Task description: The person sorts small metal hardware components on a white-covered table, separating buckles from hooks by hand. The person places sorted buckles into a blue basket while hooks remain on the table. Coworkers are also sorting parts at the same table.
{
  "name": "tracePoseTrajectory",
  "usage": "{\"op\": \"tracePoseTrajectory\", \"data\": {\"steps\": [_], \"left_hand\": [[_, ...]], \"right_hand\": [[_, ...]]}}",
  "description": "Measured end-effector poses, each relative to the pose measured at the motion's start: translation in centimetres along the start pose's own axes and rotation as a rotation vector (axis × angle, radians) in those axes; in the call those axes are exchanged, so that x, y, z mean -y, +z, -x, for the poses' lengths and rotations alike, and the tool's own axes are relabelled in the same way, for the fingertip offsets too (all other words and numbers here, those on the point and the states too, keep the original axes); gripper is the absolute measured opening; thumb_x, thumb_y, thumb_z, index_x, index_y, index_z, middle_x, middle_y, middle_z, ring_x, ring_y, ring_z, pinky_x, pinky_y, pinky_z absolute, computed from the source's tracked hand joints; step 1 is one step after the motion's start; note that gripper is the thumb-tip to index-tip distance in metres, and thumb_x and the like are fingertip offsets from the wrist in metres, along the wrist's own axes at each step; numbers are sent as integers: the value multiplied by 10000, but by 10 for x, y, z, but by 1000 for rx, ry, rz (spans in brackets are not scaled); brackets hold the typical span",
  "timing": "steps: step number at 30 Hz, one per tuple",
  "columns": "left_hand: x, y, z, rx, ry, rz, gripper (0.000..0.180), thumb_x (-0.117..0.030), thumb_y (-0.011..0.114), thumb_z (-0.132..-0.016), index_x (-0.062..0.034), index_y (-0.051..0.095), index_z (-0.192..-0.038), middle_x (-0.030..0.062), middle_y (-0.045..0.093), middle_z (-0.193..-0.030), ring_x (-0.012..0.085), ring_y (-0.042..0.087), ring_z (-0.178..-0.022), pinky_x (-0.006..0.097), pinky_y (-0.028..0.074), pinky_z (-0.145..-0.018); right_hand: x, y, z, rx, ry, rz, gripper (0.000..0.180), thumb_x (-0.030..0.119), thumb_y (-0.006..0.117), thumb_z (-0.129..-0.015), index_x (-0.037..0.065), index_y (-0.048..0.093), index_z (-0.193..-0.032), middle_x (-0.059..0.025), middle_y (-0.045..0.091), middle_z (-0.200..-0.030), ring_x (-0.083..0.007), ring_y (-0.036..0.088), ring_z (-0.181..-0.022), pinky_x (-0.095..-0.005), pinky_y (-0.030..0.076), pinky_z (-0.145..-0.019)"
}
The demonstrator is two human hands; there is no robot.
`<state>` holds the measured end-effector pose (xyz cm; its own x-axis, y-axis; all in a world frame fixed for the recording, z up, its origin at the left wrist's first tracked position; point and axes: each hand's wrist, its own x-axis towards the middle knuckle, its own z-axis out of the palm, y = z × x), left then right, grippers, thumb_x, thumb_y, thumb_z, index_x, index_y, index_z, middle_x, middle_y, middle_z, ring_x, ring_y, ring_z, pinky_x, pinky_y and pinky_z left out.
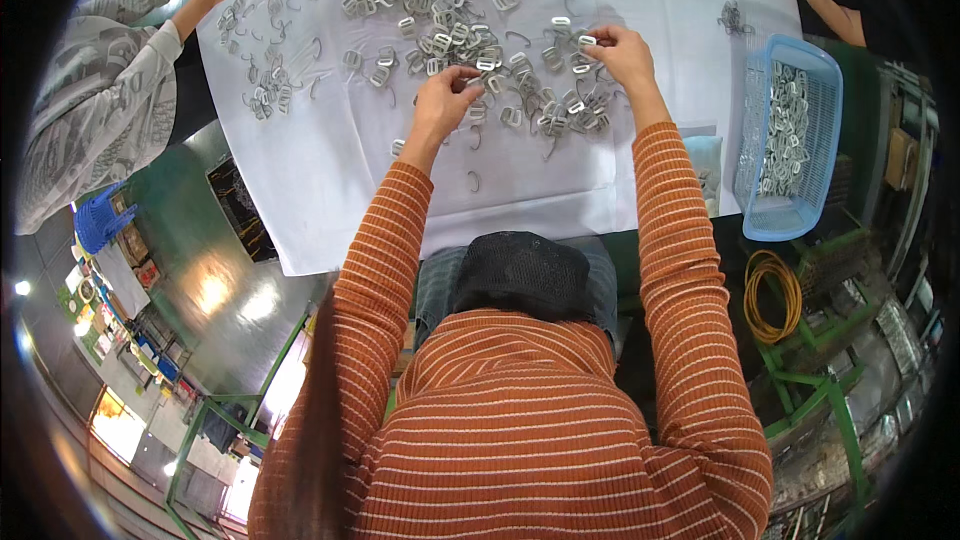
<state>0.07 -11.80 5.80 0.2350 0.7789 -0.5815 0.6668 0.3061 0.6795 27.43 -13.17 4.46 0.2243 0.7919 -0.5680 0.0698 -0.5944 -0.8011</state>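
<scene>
While metal buckles (441,40) lie heaped, picking appears underway.
Right hand (624,53) pinches one slotted buckle (587,41); left hand (441,104) grip unclear; next move likely needs precise fingertips.

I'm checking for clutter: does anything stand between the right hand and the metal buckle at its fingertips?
Nothing visible does: the right hand pinches the metal buckle, with loose pieces nearby on the white sheet.

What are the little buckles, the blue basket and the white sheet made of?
The little buckles look like metal with a slight shine: they're silvery grey with bright glints. The blue basket is probably smooth plastic, evenly coloured with rows of little holes. The white sheet looks matte, maybe cloth or thin plastic; it has creases, but I can't tell which.
</scene>
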Motion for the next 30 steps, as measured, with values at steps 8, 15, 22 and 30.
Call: {"op": "tracePoseTrajectory", "data": {"steps": [8,15,22,30], "left_hand": [[-10,-14,-1,240,-208,678,267,-153,611,-814,-47,614,-1059,30,645,-898,118,604,-793,253,460,-654],[-33,18,-28,30,43,206,226,-165,622,-776,-46,588,-965,89,619,-858,212,610,-854,331,491,-694],[-32,42,-35,-132,143,-451,295,-309,731,-652,-57,647,-779,127,654,-782,281,628,-772,367,485,-689],[-20,8,-38,56,-24,300,260,-220,723,-724,12,653,-819,26,614,-697,69,543,-642,242,432,-595]], "right_hand": [[-12,-31,22,-49,101,-455,261,190,639,-758,52,633,-980,-10,618,-794,-95,571,-681,-228,436,-599],[-3,39,-9,-429,-75,748,338,337,654,-735,27,620,-867,-95,647,-757,-243,632,-766,-356,485,-655],[4,-8,-3,-86,85,-82,287,286,720,-695,24,679,-805,-100,664,-755,-180,641,-769,-300,484,-619],[-23,-55,26,-17,133,-845,226,179,630,-788,36,602,-961,-45,607,-853,-144,597,-705,-246,439,-562]]}}
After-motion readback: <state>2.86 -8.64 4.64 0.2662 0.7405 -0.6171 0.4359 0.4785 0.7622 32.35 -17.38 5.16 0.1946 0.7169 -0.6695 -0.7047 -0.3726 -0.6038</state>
